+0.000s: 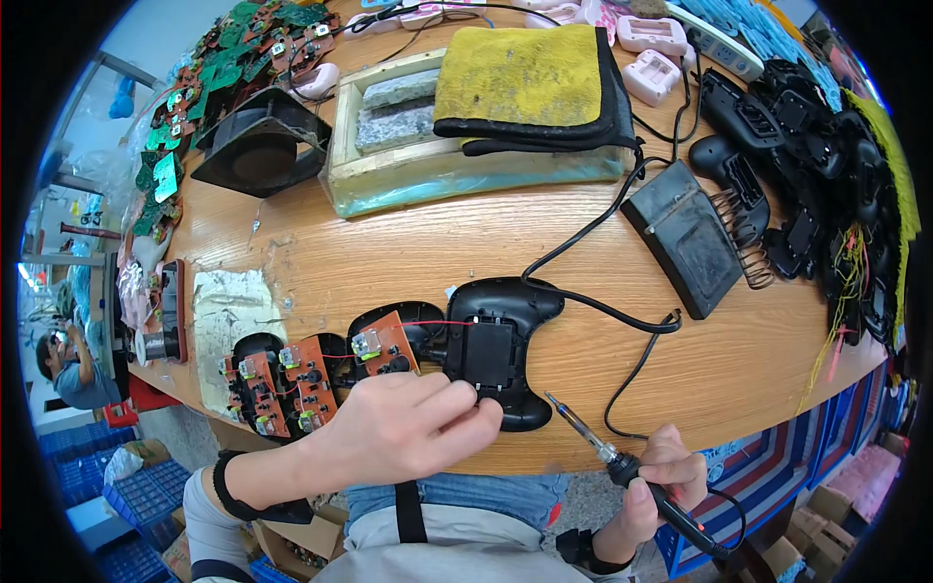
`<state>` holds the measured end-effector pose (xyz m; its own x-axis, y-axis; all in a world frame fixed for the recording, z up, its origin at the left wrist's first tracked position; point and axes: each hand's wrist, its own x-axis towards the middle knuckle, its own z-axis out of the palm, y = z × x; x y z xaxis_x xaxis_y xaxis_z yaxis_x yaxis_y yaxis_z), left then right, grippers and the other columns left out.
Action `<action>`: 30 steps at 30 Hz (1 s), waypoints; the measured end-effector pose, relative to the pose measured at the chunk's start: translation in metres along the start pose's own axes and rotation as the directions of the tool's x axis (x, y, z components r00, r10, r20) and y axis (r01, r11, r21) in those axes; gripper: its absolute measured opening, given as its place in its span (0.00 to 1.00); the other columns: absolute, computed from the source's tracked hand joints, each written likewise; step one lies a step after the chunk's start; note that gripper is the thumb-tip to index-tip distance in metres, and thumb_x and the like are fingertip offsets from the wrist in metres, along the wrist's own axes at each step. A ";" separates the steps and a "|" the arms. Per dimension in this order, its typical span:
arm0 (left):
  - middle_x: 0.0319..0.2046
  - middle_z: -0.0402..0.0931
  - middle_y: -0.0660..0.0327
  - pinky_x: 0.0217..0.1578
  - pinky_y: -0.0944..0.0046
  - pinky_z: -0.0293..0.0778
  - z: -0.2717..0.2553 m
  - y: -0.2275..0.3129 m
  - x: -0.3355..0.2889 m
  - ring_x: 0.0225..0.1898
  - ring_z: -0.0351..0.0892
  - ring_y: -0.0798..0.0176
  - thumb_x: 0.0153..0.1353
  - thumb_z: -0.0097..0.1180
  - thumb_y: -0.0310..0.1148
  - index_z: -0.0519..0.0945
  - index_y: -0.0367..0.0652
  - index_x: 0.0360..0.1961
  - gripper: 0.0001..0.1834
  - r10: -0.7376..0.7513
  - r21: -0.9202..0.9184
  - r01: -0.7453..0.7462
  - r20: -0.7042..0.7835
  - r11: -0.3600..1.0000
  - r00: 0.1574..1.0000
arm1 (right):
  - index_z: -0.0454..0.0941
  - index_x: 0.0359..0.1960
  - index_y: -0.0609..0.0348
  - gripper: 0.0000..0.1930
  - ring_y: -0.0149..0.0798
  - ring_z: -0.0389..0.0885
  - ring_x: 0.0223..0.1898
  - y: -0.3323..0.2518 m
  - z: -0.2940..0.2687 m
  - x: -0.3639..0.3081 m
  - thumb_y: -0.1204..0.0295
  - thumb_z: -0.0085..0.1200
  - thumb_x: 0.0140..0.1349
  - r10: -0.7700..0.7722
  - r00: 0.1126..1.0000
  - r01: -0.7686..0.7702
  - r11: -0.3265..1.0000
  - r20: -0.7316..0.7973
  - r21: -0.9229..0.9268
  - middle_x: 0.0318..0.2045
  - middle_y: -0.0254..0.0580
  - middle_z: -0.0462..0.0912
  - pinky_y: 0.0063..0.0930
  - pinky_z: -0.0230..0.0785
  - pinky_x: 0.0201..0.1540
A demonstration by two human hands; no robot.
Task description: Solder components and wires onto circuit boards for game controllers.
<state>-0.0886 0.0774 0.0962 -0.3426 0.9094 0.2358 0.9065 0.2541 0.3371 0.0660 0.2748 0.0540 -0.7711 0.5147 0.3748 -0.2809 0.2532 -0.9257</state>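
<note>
My right hand (671, 471) grips a soldering iron (688, 523) by its black handle, with the metal tip pointing up and left toward a black game controller shell (488, 350). That shell lies at the table's front edge. Over its lower left part is my left hand (420, 424), fingers curled and pinched; whatever they hold is hidden. To the left, orange-brown circuit boards (309, 377) rest on more black shells in an overlapping row. A thin red wire (432, 322) runs from the nearest board onto the shell.
Behind lies a wooden-framed tray (340, 185) under a folded yellow cloth (520, 78). A black fan-like housing (260, 146), green circuit boards (209, 83) and a black box (685, 238) with a coil spring (741, 238) stand around it. Black controller shells (807, 146) pile up at right; a black cable (593, 309) crosses the table.
</note>
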 end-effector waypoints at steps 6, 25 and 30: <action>0.21 0.61 0.67 0.26 0.73 0.61 -0.009 -0.008 0.007 0.26 0.67 0.72 0.45 0.53 0.31 0.72 0.44 0.30 0.09 0.108 0.172 -0.159 0.273 0.972 0.956 | 0.66 0.20 0.60 0.11 0.30 0.58 0.09 -0.001 0.007 0.006 0.71 0.57 0.42 -0.014 0.997 0.013 1.000 -0.076 -0.012 0.08 0.33 0.64 0.27 0.49 0.21; 0.38 0.71 0.66 0.48 0.58 0.58 0.021 -0.026 0.009 0.48 0.66 0.59 0.38 0.63 0.25 0.75 0.45 0.24 0.10 -0.182 -0.233 0.202 0.104 0.951 0.978 | 0.69 0.22 0.59 0.11 0.30 0.59 0.09 0.003 0.018 0.007 0.71 0.60 0.41 0.035 0.999 -0.035 0.999 0.005 0.015 0.08 0.33 0.66 0.26 0.48 0.20; 0.38 0.71 0.66 0.48 0.58 0.58 0.020 -0.028 0.006 0.48 0.66 0.58 0.38 0.63 0.25 0.75 0.45 0.24 0.10 -0.182 -0.221 0.203 0.114 0.954 0.977 | 0.69 0.22 0.59 0.10 0.31 0.59 0.09 0.005 0.022 0.009 0.73 0.60 0.41 0.004 0.997 -0.004 1.000 0.078 0.001 0.07 0.34 0.66 0.26 0.49 0.20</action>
<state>-0.1117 0.0823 0.0703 -0.4715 0.8795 0.0651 0.7406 0.3548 0.5706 0.0454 0.2626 0.0520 -0.8142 0.4506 0.3660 -0.2781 0.2507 -0.9273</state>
